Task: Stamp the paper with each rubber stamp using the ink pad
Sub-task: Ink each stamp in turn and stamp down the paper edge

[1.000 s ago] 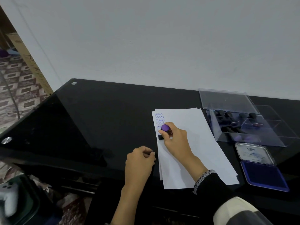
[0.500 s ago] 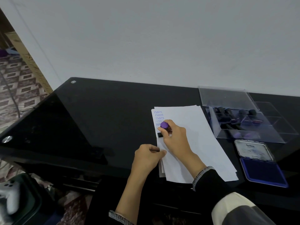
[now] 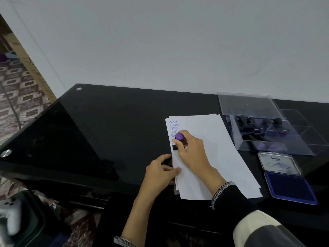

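Right hand [image 3: 191, 152] grips stamp [image 3: 178, 139] upright, knob up, seemingly tilted; left hand [image 3: 160, 172] pins paper [image 3: 213, 157].

Ink pad [image 3: 290, 186] right of paper [image 3: 213, 148], before stamp box [image 3: 267, 132].

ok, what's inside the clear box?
The clear box holds several dark-handled rubber stamps in its left compartments, some with purple handles; the right compartments look empty. Exact count unclear through overlapping walls.
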Motion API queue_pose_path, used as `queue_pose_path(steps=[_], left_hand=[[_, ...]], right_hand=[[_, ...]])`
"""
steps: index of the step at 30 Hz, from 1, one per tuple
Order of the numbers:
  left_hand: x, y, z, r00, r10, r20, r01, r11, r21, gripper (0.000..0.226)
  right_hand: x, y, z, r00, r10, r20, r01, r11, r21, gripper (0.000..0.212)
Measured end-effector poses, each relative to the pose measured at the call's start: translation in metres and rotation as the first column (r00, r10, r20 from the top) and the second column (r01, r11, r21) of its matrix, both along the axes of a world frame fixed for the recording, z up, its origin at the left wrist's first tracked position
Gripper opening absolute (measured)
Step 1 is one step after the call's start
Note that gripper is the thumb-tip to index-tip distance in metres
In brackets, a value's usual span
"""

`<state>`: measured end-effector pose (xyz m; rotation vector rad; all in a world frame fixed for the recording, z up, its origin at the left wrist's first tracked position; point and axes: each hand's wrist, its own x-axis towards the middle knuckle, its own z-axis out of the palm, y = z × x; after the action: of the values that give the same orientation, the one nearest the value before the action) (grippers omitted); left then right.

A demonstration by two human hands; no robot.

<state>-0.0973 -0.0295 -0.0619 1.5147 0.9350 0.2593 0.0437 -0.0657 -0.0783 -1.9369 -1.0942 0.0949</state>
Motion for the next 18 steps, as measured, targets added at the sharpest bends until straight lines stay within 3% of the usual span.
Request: queue_pose_path(steps=[18], left_hand=[[0.0022, 0.0076, -0.0016, 0.999, -0.043, 0.022, 0.044, 0.996, -0.073, 0.061]], right_hand=[[-0.0011, -0.0005, -0.0038, 1.0, -0.001, 0.017, 0.001, 1.0, 0.007, 0.033]])
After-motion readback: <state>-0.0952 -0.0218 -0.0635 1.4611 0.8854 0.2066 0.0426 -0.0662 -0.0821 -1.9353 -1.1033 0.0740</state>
